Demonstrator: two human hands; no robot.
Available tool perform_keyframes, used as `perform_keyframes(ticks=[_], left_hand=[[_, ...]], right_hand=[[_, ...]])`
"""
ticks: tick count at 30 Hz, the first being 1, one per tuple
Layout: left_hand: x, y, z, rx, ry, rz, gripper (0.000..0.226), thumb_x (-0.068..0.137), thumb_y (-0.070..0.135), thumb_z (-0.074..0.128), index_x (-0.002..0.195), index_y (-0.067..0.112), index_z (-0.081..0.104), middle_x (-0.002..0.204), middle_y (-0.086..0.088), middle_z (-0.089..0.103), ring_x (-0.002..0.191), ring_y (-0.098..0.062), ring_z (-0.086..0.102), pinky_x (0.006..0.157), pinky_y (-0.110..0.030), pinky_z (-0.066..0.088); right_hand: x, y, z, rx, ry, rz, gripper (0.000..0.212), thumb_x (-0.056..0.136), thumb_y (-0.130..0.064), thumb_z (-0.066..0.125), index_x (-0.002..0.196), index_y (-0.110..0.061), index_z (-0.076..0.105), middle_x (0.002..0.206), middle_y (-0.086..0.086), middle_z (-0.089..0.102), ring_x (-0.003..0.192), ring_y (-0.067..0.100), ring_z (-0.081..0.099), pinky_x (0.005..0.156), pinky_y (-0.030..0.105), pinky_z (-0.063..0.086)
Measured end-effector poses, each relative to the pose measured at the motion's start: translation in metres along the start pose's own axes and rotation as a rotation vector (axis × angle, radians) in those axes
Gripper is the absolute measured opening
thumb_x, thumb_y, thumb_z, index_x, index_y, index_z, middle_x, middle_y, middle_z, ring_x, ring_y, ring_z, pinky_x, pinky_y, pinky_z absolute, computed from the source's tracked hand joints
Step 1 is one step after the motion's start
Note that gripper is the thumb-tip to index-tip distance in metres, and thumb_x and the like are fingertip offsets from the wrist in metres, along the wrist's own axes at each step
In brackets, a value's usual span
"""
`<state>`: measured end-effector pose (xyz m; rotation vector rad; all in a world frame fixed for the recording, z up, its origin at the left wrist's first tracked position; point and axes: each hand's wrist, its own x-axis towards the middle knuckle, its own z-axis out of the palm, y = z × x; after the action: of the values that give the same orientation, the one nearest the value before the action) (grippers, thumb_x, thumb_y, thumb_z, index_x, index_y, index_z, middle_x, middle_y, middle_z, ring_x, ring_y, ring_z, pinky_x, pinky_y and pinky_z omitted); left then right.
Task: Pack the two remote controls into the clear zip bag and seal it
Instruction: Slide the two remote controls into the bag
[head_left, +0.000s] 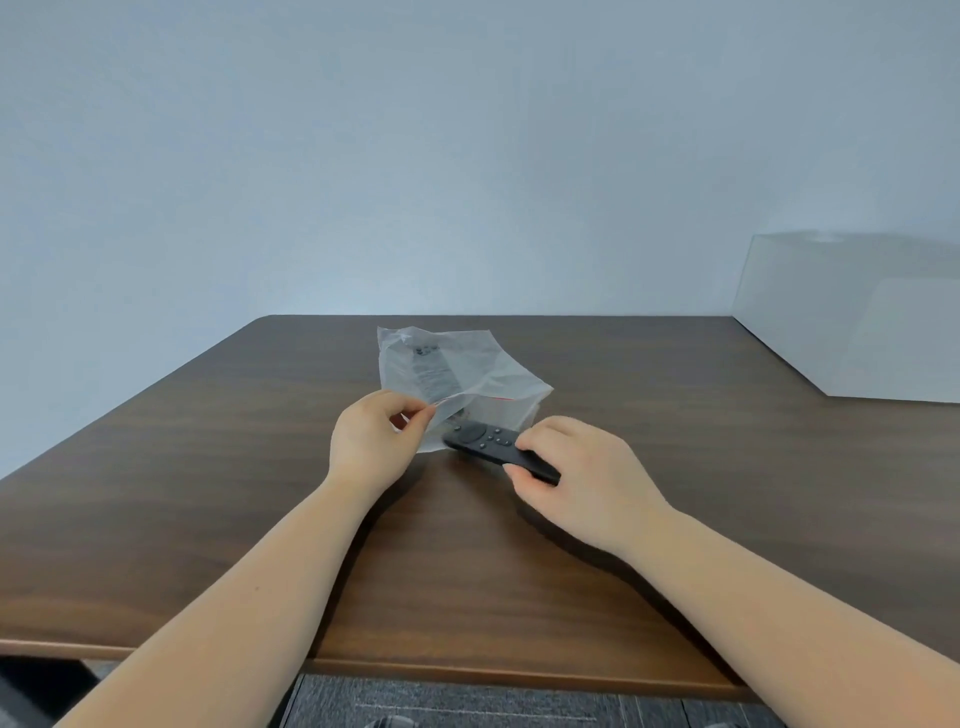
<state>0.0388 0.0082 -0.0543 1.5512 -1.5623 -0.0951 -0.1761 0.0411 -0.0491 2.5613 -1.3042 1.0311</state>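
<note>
On the tabletop (208, 519), toward twelve o'clock from the person, lies the clear bag (483, 374) with one remote (435, 375) already inside, seen dimly through the film. The left hand (371, 441) has its fingers (415, 413) pinched together on the bag's near lip, lifting it so the mouth gapes toward five o'clock. The right hand (576, 478) is clamped on the tail end of the second remote (498, 449), whose button end points toward ten o'clock and sits right at the mouth, perhaps just entering it.

The bag looks thin, limp and light, likely to crumple or slide if pushed, so holding one lip near the zip track seems the sound grip. The remote is stiff and smooth, probably light; gripped by its sides at the rear it should slide in lengthwise beside the first. Sealing is not yet done.
</note>
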Motion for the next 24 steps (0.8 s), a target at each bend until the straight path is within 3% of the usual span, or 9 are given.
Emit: perform_keyframes(ticks=[4,10,12,15,18,24], left_hand=[[0.000,0.001,0.001,-0.012,-0.010,0.000,0.010,0.081,0.025,0.066,0.076,0.020,0.072,0.074,0.007,0.066,0.073,-0.014,0.058,0.063,-0.015,0.038],[0.000,0.000,0.000,-0.040,-0.008,0.018,0.007,0.080,0.023,0.067,0.076,0.020,0.072,0.077,0.006,0.069,0.073,-0.014,0.059,0.064,-0.012,0.039],[0.000,-0.001,-0.001,-0.054,-0.005,0.009,0.007,0.080,0.024,0.067,0.076,0.021,0.072,0.076,0.006,0.068,0.073,-0.013,0.059,0.064,-0.012,0.039],[0.000,-0.002,-0.001,-0.058,-0.007,-0.006,0.007,0.080,0.025,0.068,0.075,0.022,0.072,0.075,0.009,0.067,0.072,-0.010,0.058,0.063,-0.012,0.038],[0.002,-0.003,-0.001,-0.071,-0.014,-0.029,0.008,0.080,0.026,0.067,0.075,0.021,0.071,0.072,0.012,0.064,0.070,-0.008,0.057,0.061,-0.011,0.037],[0.003,-0.001,-0.002,-0.091,-0.029,-0.069,0.010,0.081,0.028,0.067,0.077,0.021,0.073,0.073,0.010,0.065,0.071,-0.007,0.057,0.063,-0.012,0.038]], right_hand=[[0.010,-0.002,0.013,-0.244,0.096,-0.038,0.018,0.079,-0.022,0.067,0.071,-0.008,0.059,0.071,0.008,0.062,0.053,0.030,0.057,0.038,0.030,0.043],[0.033,-0.014,0.029,-0.346,-0.005,-0.015,0.030,0.071,-0.027,0.080,0.077,-0.009,0.057,0.071,0.008,0.058,0.045,0.028,0.054,0.034,0.024,0.027],[0.040,-0.014,0.034,-0.367,-0.046,0.007,0.036,0.073,-0.038,0.077,0.085,-0.010,0.056,0.080,0.008,0.058,0.052,0.029,0.058,0.039,0.026,0.028],[0.041,-0.012,0.037,-0.331,-0.147,0.089,0.044,0.085,-0.051,0.058,0.103,-0.012,0.050,0.104,0.008,0.053,0.079,0.031,0.060,0.052,0.032,0.034],[0.031,-0.014,0.028,-0.330,-0.164,0.103,0.051,0.084,-0.057,0.054,0.110,-0.014,0.047,0.110,0.006,0.051,0.091,0.030,0.057,0.059,0.034,0.039],[0.017,-0.015,0.023,-0.261,-0.245,0.083,0.029,0.096,-0.036,0.044,0.087,-0.011,0.055,0.096,0.008,0.061,0.096,0.029,0.055,0.061,0.032,0.034]])
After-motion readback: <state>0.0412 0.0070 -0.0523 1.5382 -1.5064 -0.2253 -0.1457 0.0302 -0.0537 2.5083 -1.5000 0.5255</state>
